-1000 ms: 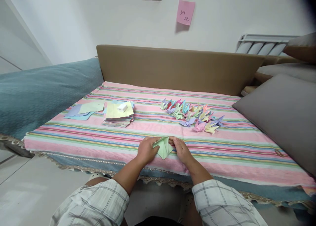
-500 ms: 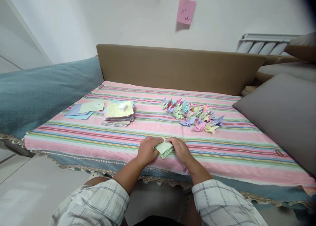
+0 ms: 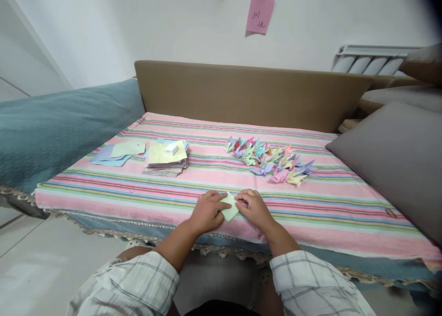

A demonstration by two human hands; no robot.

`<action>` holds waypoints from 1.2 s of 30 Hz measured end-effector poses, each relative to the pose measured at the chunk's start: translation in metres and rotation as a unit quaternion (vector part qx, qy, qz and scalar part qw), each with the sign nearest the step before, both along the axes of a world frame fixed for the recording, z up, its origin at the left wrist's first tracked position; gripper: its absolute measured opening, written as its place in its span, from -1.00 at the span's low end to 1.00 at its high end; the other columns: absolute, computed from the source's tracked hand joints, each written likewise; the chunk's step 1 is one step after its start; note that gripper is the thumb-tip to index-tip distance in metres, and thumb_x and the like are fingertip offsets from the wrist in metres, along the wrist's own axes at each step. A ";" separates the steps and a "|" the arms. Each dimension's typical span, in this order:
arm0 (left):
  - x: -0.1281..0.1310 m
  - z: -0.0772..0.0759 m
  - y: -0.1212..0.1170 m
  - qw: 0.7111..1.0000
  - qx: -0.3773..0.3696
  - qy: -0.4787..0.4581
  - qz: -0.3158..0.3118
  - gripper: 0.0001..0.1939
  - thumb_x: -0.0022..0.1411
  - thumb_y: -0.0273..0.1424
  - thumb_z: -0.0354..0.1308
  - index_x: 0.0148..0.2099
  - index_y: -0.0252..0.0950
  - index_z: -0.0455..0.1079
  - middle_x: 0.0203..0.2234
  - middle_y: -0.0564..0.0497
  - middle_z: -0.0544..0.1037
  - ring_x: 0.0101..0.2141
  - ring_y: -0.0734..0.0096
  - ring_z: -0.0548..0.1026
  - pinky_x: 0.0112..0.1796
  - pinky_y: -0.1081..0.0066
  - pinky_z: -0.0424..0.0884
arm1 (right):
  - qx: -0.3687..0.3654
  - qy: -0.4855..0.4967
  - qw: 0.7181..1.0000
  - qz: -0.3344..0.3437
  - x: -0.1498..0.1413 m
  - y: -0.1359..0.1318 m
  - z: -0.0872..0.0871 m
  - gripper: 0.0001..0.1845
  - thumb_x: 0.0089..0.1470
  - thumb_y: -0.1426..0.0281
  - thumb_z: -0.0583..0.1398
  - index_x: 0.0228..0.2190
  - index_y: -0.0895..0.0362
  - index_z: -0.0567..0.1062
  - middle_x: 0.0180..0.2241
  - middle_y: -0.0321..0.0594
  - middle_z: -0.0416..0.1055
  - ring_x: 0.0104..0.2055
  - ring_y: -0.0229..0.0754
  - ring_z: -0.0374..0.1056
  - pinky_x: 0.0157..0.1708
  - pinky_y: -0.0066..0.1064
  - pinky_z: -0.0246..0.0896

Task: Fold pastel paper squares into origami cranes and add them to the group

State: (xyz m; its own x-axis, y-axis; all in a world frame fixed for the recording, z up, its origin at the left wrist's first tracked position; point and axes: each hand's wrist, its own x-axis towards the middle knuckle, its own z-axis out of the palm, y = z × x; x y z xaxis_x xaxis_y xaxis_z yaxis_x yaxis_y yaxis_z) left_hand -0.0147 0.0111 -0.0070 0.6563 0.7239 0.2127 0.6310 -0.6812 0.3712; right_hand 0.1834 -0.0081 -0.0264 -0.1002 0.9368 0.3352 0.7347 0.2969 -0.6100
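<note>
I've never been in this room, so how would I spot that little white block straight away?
Find the striped cloth in front of the brown backrest, then the thick paper stack on its left half. The small white block lies on the stack's yellow top sheet. Unlike the flat loose sheets nearby, it is chunky.

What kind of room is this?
Probably a living room: a blue-covered sofa arm, a striped cloth over the seat, a gray cushion, and a wall radiator.
</note>
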 end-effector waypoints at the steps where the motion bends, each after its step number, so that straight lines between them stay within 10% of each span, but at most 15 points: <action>1: -0.001 0.000 0.000 1.000 0.000 0.001 -0.005 -0.54 0.00 -0.53 0.04 -0.08 0.01 0.46 0.07 0.13 0.37 0.00 0.17 0.27 -0.01 0.13 0.20 | -0.002 -0.003 1.000 -0.002 0.000 0.000 0.000 -0.83 -0.02 0.40 0.16 -0.34 0.07 0.53 -0.28 -0.20 0.41 -0.16 -0.12 0.25 -0.11 -0.25 0.12; 13: -0.007 0.000 0.000 0.997 0.042 -0.057 0.012 -0.75 0.07 -0.50 0.05 -0.25 -0.22 0.51 -0.25 0.00 0.57 -0.18 0.30 0.47 -0.09 0.27 0.34 | -0.013 -0.026 1.000 -0.005 0.002 0.001 -0.001 -0.82 -0.03 0.41 0.15 -0.34 0.06 0.52 -0.27 -0.21 0.40 -0.15 -0.12 0.24 -0.12 -0.28 0.10; 26: 0.003 -0.008 0.005 0.984 -0.001 -0.052 0.172 -0.77 0.02 -0.33 0.21 -0.20 -0.14 0.44 0.00 0.04 0.43 0.02 0.15 0.29 0.01 0.12 0.14 | 0.010 -0.020 0.997 -0.071 -0.013 -0.004 -0.001 -0.74 -0.03 0.30 0.19 -0.24 0.04 0.51 -0.22 -0.17 0.39 -0.13 -0.07 0.22 -0.09 -0.24 0.09; 36: 0.008 -0.009 0.009 0.968 -0.106 -0.193 0.125 -0.65 0.10 -0.41 0.11 -0.02 -0.18 0.30 -0.23 0.02 0.56 -0.16 0.29 0.45 0.02 0.15 0.12 | -0.088 0.285 0.954 -0.009 -0.016 0.001 -0.002 -0.80 -0.04 0.24 0.17 -0.39 0.10 0.40 -0.51 -0.30 0.35 -0.47 -0.24 0.27 -0.46 -0.43 0.16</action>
